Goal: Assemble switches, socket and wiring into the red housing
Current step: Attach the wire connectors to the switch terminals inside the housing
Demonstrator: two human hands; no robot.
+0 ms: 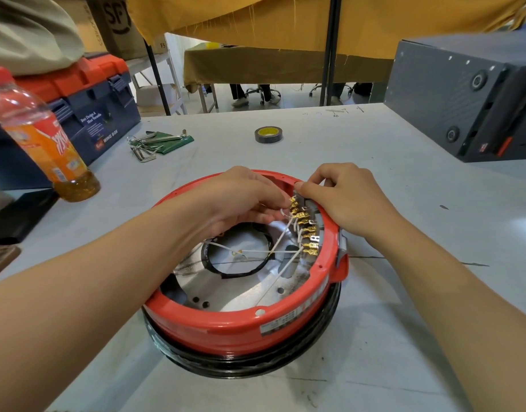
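Grips [244, 197] [342, 191] on brass terminals [303, 227] (pinching)

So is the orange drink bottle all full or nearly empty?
Nearly empty. The bottle stands upright on the table with its red cap on, and orange drink shows only at the very bottom; above the label it looks clear.

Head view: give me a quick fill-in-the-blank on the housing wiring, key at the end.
1. Both hands work at the far right wall of the ____ housing.
2. The brass terminals are crimped onto ____ wires.
3. The tape roll lies on the table ____ the housing.
4. The drink bottle stands on the ____ side.

Key: red; white; beyond; left
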